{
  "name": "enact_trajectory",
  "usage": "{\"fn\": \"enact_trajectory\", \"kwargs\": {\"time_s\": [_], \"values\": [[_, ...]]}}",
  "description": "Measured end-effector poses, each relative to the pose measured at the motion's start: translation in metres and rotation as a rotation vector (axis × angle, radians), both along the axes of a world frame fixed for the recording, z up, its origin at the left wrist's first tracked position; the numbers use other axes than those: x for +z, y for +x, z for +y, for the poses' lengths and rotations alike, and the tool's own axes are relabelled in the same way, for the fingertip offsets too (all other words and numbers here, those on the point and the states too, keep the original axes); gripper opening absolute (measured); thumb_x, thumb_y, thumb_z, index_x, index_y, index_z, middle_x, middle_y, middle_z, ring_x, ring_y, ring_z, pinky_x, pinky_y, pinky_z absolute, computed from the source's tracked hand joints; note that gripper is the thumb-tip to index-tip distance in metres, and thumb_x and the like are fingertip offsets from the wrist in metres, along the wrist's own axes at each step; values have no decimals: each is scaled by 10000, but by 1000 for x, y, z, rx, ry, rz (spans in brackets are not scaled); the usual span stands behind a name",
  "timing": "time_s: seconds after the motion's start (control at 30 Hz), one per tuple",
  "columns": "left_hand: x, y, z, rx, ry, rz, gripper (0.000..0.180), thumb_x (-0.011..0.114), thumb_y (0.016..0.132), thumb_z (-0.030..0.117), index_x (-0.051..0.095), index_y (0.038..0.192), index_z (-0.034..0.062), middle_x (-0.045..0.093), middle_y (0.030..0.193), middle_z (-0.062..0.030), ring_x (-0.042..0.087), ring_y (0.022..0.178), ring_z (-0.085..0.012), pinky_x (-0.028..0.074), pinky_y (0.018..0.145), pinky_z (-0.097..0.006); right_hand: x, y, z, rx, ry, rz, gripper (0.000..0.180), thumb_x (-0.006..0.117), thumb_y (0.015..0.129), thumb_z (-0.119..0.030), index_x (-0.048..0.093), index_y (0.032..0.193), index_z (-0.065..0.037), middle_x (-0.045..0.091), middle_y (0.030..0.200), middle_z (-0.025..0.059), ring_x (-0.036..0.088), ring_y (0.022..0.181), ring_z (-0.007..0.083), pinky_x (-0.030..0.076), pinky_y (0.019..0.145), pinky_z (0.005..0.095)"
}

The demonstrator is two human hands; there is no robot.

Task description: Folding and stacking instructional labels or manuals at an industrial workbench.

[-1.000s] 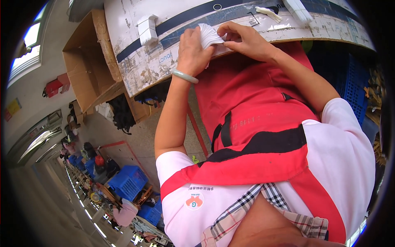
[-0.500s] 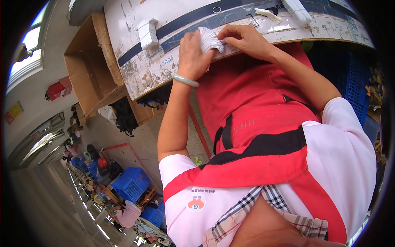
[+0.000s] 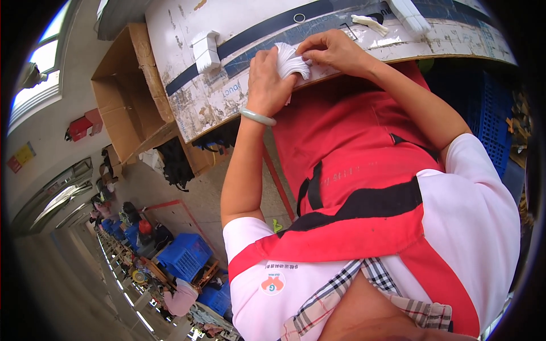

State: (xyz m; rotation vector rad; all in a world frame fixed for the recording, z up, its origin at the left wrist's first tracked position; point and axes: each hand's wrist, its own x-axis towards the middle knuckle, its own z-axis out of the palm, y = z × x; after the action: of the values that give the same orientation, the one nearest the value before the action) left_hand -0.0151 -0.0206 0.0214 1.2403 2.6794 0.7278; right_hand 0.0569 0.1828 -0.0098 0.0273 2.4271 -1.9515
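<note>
My left hand grips a fanned stack of thin white cards at the near edge of a worn white worktable. A pale green bangle sits on that wrist. My right hand pinches the top edge of the same stack with thumb and fingertips. Both forearms reach up from my red apron.
A small white block and white strips lie on the table. An open cardboard box stands at the left, a blue crate at the right. Further blue crates and another person sit far below left.
Both hands with the card stack have shifted slightly toward the table edge; the stack is more fanned now. The view has tilted a little.
</note>
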Motion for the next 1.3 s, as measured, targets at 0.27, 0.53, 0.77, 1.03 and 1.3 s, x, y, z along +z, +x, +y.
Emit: {"fn": "enact_trajectory", "kwargs": {"time_s": [0.27, 0.53, 0.77, 1.03, 1.3], "values": [[2, 1, 1, 0, -16, -16, 612, 730, 702, 181, 543, 1230, -67, 546, 1123, -207, 521, 1070, -388, 448, 940, -432, -8, -5, -1, -25, -127, -52, 171, 667, 918, -108, 708, 1038, 7, 700, 870, 5, 596, 760, 57, 492, 663, 214], [4, 0, 1, -11, -5, -22, 609, 744, 696, 177, 543, 1221, -57, 546, 1122, -209, 521, 1066, -393, 451, 934, -435, -7, -5, -7, -65, -188, -17, 170, 670, 897, -104, 714, 1028, -5, 693, 771, 54, 573, 524, 69, 491, 504, 237], [4, 0, 1, -11, -13, -12, 622, 742, 695, 176, 536, 1229, -67, 545, 1130, -209, 520, 1071, -388, 449, 940, -431, -1, -3, -9, -73, -158, -30, 174, 677, 893, -118, 701, 1021, -2, 690, 766, 69, 577, 507, 80, 482, 469, 243], [8, 1, 2, -2, -52, -30, 650, 750, 697, 193, 531, 1248, -75, 547, 1147, -211, 526, 1096, -379, 448, 960, -415, 0, -3, -11, -71, -95, -29, 168, 681, 914, -126, 694, 1024, 0, 677, 739, 43, 544, 524, 57, 463, 482, 218], [10, 2, 2, 9, -91, -43, 699, 757, 698, 213, 517, 1285, -83, 548, 1172, -210, 530, 1125, -372, 448, 978, -404, -2, -7, -12, -50, -29, 1, 156, 662, 880, -98, 696, 998, -2, 688, 746, 83, 606, 532, 117, 504, 507, 269]]}}
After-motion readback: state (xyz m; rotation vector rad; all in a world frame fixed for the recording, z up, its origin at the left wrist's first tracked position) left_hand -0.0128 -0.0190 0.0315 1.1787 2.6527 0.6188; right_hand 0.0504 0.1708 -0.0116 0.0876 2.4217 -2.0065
